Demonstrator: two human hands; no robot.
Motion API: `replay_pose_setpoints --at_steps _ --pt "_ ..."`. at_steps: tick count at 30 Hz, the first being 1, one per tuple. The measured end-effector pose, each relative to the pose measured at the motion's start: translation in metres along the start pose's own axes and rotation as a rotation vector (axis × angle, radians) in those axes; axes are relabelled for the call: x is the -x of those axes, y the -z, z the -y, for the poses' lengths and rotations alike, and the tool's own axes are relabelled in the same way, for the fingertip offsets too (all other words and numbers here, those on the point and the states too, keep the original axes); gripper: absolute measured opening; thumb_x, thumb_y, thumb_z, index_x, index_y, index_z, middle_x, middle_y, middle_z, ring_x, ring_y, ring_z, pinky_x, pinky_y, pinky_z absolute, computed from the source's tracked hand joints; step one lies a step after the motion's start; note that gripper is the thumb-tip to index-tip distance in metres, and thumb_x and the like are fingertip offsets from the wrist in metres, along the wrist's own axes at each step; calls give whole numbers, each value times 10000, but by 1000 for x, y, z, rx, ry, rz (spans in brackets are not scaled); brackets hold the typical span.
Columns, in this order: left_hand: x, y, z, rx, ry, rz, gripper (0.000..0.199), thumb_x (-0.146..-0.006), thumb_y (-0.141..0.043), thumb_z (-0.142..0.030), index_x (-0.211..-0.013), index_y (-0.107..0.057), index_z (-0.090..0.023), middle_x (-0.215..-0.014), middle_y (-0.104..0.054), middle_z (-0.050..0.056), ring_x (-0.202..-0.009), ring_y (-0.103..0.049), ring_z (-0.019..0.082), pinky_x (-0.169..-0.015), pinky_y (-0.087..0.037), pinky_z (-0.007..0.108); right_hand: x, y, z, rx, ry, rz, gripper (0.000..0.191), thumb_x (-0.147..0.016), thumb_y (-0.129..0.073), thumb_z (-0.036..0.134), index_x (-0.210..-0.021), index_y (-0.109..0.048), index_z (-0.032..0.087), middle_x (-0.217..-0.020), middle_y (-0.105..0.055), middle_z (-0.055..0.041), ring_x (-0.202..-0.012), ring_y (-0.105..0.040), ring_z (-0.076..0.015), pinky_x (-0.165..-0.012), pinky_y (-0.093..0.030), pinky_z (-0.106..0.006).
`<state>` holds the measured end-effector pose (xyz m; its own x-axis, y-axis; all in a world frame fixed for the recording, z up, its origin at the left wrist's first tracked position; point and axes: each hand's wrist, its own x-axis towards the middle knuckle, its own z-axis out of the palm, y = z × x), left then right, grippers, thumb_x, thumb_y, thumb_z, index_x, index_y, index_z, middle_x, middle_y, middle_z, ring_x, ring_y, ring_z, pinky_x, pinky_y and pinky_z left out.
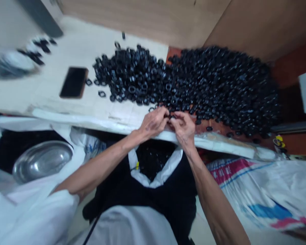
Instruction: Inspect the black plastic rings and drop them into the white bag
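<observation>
Over the front edge of the table my left hand (pixel 155 120) and my right hand (pixel 184 127) meet, fingertips pinched close together. A small black plastic part (pixel 172 117) shows between them; its exact shape is blurred and partly covered by the fingers. Just behind the hands lies a heap of black ring-like parts (pixel 132 76), some resembling hex nuts. It runs into a larger heap of small black pieces (pixel 226 85) on the right. Below my hands, at my lap, a white-rimmed sack (pixel 156 183) gapes with many black parts inside.
A dark phone-like slab (pixel 73 82) lies left of the heaps. Further left are a blurred clear bag (pixel 14 63) and some black pieces. A metal bowl (pixel 44 160) rests in a white sack at lower left. Printed white sacks (pixel 267 190) stand at lower right.
</observation>
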<state>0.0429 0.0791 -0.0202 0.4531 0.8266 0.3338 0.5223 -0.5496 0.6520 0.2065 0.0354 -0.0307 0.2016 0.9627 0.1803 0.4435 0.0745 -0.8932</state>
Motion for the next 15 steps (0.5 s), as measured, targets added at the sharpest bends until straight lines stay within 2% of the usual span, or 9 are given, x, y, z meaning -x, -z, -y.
replay_pose_setpoints --at_steps 2,3,4,5,6,7,10,12,15 --pt "-1 2 2 124 27 0 226 -948 -456 -234 -1101 -558 -103 -949 -617 19 -913 -678 167 -812 -513 316 -1 0 -3 5 65 8 290 -926 -600 367 -1110 -648 149 -1043 -675 -68 -872 -670 -164 -784 -563 -308" --pt "-3 2 5 209 36 8 279 -976 -363 -242 -1123 -548 -92 -946 -602 11 -925 -687 150 -809 -504 315 -3 -1 -4 16 103 20 299 -945 -569 373 -1128 -643 148 -1063 -663 -64 -911 -662 -162 -806 -559 -313" --pt "-5 2 7 289 56 -10 290 -978 -345 -243 -1128 -546 -98 -944 -593 8 -928 -692 134 -804 -493 306 -6 -1 -4 30 141 22 309 -968 -527 374 -1154 -632 151 -1088 -650 -60 -928 -654 -148 -812 -555 -303" --pt "-6 2 10 367 84 -67 196 -916 -533 -240 -1093 -565 -162 -955 -635 1 -873 -693 141 -770 -526 285 -8 -2 -3 41 164 15 302 -983 -503 369 -1170 -624 166 -1116 -638 -55 -927 -644 -126 -813 -552 -276" --pt "-8 2 11 418 103 -97 235 -844 -650 -213 -1067 -578 -196 -987 -654 3 -872 -691 146 -771 -539 275 -9 -2 -1 44 181 12 279 -987 -505 359 -1169 -625 184 -1134 -631 -50 -922 -637 -108 -820 -548 -252" --pt "-8 2 11 454 106 -106 267 -811 -680 -181 -1059 -583 -197 -1001 -660 8 -878 -687 148 -779 -545 274 -10 -2 2 46 199 11 263 -990 -510 349 -1164 -633 195 -1133 -631 -43 -953 -635 -111 -856 -542 -257" --pt "-5 1 8 531 107 -109 272 -787 -674 -136 -1049 -603 -157 -964 -663 13 -802 -670 123 -741 -557 255 -6 2 10 14 237 -10 205 -952 -589 320 -1078 -686 191 -1088 -653 -52 -1047 -636 -176 -923 -535 -327" --pt "-3 -1 6 567 94 -96 266 -781 -671 -132 -1043 -626 -137 -982 -658 23 -766 -661 107 -700 -556 231 -1 3 12 -49 221 -28 173 -911 -644 291 -1043 -705 195 -1062 -672 -55 -1045 -643 -192 -930 -534 -337" --pt "-2 0 7 572 44 -85 249 -785 -659 -109 -1033 -668 -136 -1030 -649 46 -855 -665 126 -727 -556 229 2 1 11 -189 154 -64 212 -870 -680 261 -1073 -687 201 -1063 -685 -54 -966 -673 -182 -880 -559 -327"
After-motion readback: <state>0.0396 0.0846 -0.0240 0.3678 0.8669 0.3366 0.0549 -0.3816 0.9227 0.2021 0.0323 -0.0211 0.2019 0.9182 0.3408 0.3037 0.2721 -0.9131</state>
